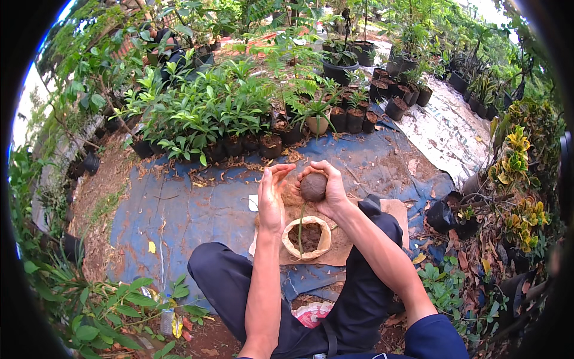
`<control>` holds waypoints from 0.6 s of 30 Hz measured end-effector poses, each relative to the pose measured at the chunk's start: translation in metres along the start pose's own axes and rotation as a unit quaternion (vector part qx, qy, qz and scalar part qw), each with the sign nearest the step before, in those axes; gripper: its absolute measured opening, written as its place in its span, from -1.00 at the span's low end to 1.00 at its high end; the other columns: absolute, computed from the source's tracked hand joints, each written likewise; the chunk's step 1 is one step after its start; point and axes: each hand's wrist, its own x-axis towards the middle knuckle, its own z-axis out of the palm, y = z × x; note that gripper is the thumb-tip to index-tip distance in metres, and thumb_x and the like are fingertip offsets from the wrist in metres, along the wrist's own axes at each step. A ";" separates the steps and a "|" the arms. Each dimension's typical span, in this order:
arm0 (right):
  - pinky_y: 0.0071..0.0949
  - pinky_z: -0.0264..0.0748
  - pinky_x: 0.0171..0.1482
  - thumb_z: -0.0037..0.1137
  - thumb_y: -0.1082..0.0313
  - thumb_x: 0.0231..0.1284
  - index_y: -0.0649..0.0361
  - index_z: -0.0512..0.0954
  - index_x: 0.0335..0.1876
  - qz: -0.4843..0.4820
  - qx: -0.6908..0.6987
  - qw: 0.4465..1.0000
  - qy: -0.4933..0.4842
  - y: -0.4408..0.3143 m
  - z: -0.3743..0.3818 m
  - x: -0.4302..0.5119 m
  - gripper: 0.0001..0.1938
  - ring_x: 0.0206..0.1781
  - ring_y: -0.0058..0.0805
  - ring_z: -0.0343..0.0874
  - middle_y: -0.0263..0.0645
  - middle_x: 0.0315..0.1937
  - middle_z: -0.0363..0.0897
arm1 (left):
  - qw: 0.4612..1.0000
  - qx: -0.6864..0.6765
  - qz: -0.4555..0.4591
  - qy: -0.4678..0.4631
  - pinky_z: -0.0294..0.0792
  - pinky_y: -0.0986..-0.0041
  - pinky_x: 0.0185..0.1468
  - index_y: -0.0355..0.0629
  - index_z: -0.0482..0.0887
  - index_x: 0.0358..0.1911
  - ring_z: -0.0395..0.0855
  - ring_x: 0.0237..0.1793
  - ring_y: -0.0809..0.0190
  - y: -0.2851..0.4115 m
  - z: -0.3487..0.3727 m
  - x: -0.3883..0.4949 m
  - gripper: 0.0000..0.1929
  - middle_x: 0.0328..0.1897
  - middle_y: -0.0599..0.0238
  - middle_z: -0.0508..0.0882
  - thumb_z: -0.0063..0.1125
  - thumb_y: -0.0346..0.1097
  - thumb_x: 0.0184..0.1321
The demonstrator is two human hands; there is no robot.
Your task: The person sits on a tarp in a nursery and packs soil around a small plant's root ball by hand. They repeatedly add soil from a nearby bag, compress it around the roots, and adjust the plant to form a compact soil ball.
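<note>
A round ball of brown soil [313,187] rests in my right hand [331,190], whose fingers curl around its far side. My left hand [271,204] is raised to the left of the ball, palm turned towards it, fingers apart and holding nothing. Below the hands stands a pale bag with a rolled rim [328,244], with loose dark soil [309,237] inside. A thin green stem [301,226] rises from the bag towards the ball; whether it joins the ball I cannot tell. The bag stands on a brown sheet [397,215] between my bent knees.
A blue tarpaulin [179,215] covers the ground. Beyond it stand leafy potted plants [215,107] and soil-filled black pots [354,120]. A white sheet [448,130] lies at the right, near a black pot [441,213]. Another person [168,45] is at the far left.
</note>
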 end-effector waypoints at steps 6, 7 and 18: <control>-0.29 0.62 -0.36 0.13 -0.02 0.23 0.16 0.49 -0.45 -0.030 -0.053 0.998 0.024 -0.005 0.000 -0.004 -0.63 -0.46 -0.26 0.61 -0.17 -0.48 0.57 | 1.000 0.021 -0.006 -0.016 0.21 0.35 0.31 -0.13 0.58 0.03 0.53 0.23 0.28 0.004 -0.001 0.000 -0.60 0.13 0.16 0.68 -0.25 0.01 0.56; -0.29 0.63 -0.34 0.13 -0.02 0.24 0.16 0.49 -0.44 -0.045 -0.061 0.997 0.027 -0.006 0.000 -0.005 -0.63 -0.45 -0.26 0.62 -0.17 -0.48 0.57 | 0.999 0.040 0.006 -0.029 0.22 0.36 0.31 -0.13 0.58 0.03 0.53 0.22 0.29 0.005 0.000 0.000 -0.62 0.12 0.17 0.68 -0.23 -0.01 0.55; -0.21 0.56 0.19 0.21 0.18 0.32 0.22 0.49 0.09 -0.095 -0.057 0.994 -0.022 -0.011 -0.004 0.004 -0.64 0.04 -0.38 0.61 -0.23 -0.08 0.61 | 0.986 0.148 0.071 0.005 0.38 0.43 0.20 -0.20 0.58 0.00 0.62 0.07 0.33 0.004 0.000 0.000 -0.78 0.01 0.24 0.71 0.03 -0.22 0.47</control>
